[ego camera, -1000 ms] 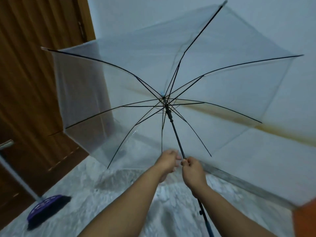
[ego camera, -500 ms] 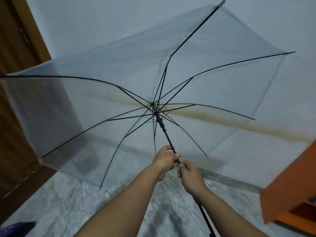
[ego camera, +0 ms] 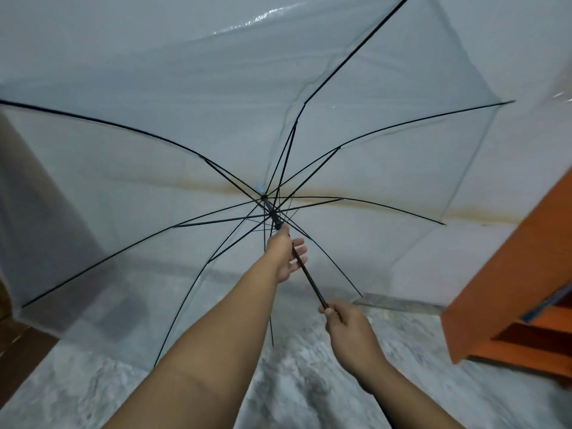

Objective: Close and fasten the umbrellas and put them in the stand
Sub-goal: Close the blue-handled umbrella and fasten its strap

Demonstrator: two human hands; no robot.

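A clear plastic umbrella point(ego camera: 216, 97) with black ribs is fully open and fills most of the view, its inside facing me. Its black shaft point(ego camera: 309, 275) runs from the hub down to my right. My left hand point(ego camera: 286, 253) reaches up along the shaft just under the black runner point(ego camera: 276, 218), thumb side against it and fingers spread loosely past the shaft. My right hand point(ego camera: 346, 323) is closed around the lower shaft. The handle is hidden. No stand is in view.
An orange wooden shelf unit point(ego camera: 523, 283) stands at the right. A pale wall with a brown stain line point(ego camera: 483, 215) is behind the umbrella. A brown wooden door point(ego camera: 18, 342) shows at the far left. The floor point(ego camera: 297, 394) is grey marbled tile.
My left hand has slid up the shaft from beside my right hand to the runner. The view has swung right, so the door and the purple broom have left the frame.
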